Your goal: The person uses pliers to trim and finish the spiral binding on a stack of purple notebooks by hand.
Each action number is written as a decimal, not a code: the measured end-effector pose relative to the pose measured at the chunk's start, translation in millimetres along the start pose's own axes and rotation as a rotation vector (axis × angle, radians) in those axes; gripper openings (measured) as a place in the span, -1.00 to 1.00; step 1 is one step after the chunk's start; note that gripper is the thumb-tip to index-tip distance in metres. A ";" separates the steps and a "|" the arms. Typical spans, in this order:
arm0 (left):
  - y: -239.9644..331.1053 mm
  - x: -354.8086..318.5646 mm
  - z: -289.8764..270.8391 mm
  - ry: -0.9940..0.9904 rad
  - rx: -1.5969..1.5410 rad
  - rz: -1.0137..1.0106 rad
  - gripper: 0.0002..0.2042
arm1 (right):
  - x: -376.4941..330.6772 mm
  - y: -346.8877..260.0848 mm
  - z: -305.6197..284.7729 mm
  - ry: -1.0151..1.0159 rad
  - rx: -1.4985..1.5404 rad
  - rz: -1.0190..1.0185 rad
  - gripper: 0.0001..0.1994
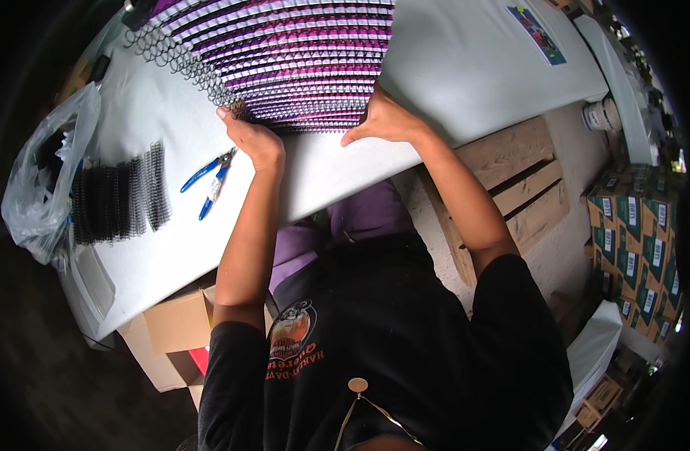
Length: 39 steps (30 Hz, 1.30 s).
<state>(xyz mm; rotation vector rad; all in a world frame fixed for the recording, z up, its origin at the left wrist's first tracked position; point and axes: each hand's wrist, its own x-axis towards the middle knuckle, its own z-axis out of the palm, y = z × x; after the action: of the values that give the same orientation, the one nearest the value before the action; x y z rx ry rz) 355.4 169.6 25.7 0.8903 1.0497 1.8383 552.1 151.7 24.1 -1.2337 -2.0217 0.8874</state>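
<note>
in the head view, the left hand [257, 143] and right hand [388, 116] clasp the near sides of a purple-and-white stack [307, 71] on the counter [465, 52]. its edge coils [208, 78] look already fitted; loose black coils [115, 199] lie near blue-handled pliers [222, 174]. lettering shows on the dark shirt [405, 331]; stacked cartons [634, 240] bear printed labels.
</note>
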 end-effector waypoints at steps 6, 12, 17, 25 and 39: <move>-1.8 1.2 0.0 0.039 -0.054 -0.009 -0.43 | 1.7 18.5 5.8 0.000 0.089 0.009 -0.11; -0.7 0.8 -1.4 0.017 -0.046 0.009 -0.43 | 0.2 19.3 5.6 0.058 -0.037 -0.034 -0.14; -5.2 2.5 -5.0 0.023 -0.021 0.020 -0.44 | -0.1 20.0 2.4 0.012 0.045 -0.010 -0.01; -6.9 2.9 -7.5 0.003 0.034 0.053 -0.45 | 1.8 18.6 0.2 0.043 0.212 0.009 0.21; -8.4 3.6 -10.4 -0.002 0.063 0.065 -0.47 | 6.2 15.0 9.4 0.260 0.318 -0.178 -0.24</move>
<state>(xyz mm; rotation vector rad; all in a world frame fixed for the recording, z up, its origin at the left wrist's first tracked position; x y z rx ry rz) 347.6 172.1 14.5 0.9736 1.0947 1.8659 550.1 160.3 7.6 -0.9257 -1.6782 0.8722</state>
